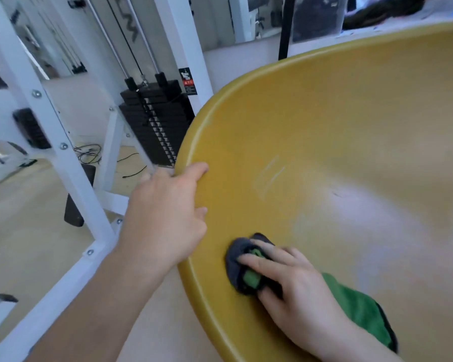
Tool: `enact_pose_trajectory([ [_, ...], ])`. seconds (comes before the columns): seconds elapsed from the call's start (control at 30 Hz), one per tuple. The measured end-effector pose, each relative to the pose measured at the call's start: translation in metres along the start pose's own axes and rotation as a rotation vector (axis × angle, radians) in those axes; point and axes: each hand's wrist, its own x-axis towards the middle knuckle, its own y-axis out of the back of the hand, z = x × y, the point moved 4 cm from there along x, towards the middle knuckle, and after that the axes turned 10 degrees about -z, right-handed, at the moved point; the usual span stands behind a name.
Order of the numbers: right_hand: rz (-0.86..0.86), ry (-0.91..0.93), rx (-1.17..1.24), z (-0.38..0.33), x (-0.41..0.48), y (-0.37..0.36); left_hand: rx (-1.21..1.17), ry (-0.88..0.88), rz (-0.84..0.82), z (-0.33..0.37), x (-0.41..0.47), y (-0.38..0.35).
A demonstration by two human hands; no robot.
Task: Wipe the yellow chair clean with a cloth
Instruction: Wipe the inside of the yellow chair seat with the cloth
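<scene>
The yellow chair fills the right half of the head view as a wide curved plastic shell. My left hand grips its left rim, thumb on the inside and fingers wrapped behind the edge. My right hand presses a bunched grey and green cloth flat against the shell near the lower left rim. The cloth's green tail trails out under my wrist. Faint scratch marks and a pale smear show on the seat surface above the cloth.
A white steel gym frame stands close on the left, with a black weight stack behind it. Loose black cables lie on the beige floor. A black post and cluttered items sit behind the chair's upper rim.
</scene>
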Motion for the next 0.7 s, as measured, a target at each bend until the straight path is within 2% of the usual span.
enact_pose_trajectory([
  [0.13,0.310,-0.103,0.274,-0.038,0.128,0.025,0.063,-0.028,0.037,0.001,-0.036,0.003],
  [0.2,0.381,-0.104,0.318,-0.040,0.158,0.035,0.035,-0.041,0.058,0.000,-0.037,0.000],
  [0.23,0.352,-0.069,0.262,-0.036,0.146,0.032,0.027,-0.044,0.066,-0.002,-0.036,-0.001],
  [0.33,0.062,0.001,0.027,-0.021,0.039,-0.002,0.029,-0.038,0.103,-0.005,-0.043,-0.007],
  [0.4,-0.042,-0.006,-0.074,-0.013,-0.023,-0.006,0.067,-0.046,0.144,-0.003,-0.050,-0.012],
  [0.47,-0.036,0.002,-0.127,-0.003,-0.025,-0.001,0.070,-0.049,0.154,0.000,-0.052,-0.017],
  [0.53,-0.021,-0.011,-0.100,-0.012,0.017,0.004,0.078,-0.039,0.138,0.003,-0.052,-0.018],
  [0.63,0.129,-0.192,0.052,-0.020,0.092,0.004,0.108,-0.001,0.134,0.006,-0.053,-0.018],
  [0.7,0.109,-0.210,0.028,-0.017,0.091,0.003,0.146,-0.061,0.205,0.017,-0.058,-0.017],
])
